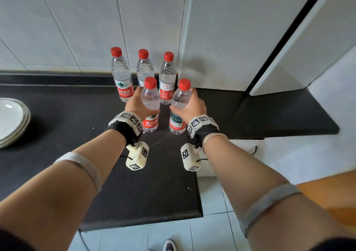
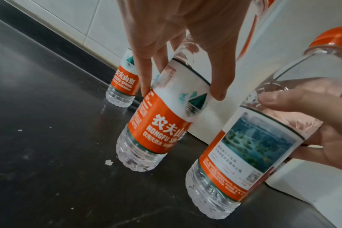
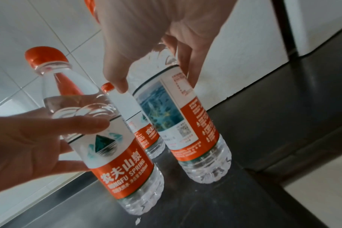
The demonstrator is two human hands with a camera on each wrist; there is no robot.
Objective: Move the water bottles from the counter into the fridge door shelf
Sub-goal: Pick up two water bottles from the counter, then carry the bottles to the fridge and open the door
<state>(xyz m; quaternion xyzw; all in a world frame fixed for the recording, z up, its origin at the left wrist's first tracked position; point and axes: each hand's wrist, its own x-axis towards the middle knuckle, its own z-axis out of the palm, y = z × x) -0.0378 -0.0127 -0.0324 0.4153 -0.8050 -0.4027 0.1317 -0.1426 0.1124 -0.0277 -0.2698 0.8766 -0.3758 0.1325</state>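
Five clear water bottles with red caps and red-white labels stand on the black counter (image 1: 77,116). Three form a back row near the tiled wall: left bottle (image 1: 122,77), middle bottle (image 1: 144,68), right bottle (image 1: 167,81). My left hand (image 1: 139,104) grips the front left bottle (image 1: 150,98) around its upper body, thumb and fingers curled round it in the left wrist view (image 2: 166,111). My right hand (image 1: 189,106) grips the front right bottle (image 1: 180,100), also seen in the right wrist view (image 3: 185,123). Both held bottles are upright with their bases at the counter.
A stack of white plates (image 1: 11,119) sits at the counter's left edge. The white fridge body (image 1: 221,39) rises right of the bottles, with a dark gap and another white panel (image 1: 312,39) beyond. The counter's corner (image 1: 198,202) drops to a tiled floor.
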